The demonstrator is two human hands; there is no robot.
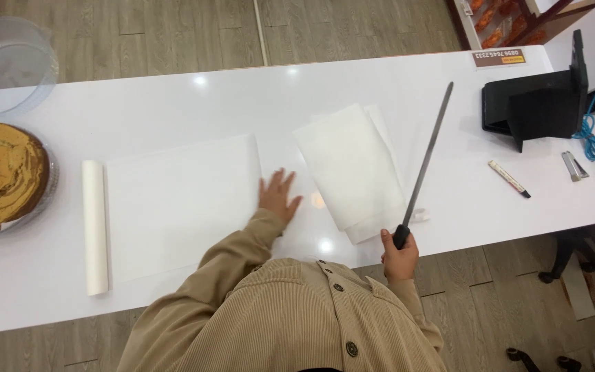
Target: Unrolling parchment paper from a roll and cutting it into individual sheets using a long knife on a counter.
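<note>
A long knife point(425, 155) is gripped by its black handle in the closed right hand point(399, 256), its blade slanting over cut paper sheets point(350, 165). The left hand point(277, 196) is laid flat, fingers spread, on the edge of the unrolled paper point(180, 203). A ring cake point(1, 176) sits far left, a marker point(509, 178) right.
</note>
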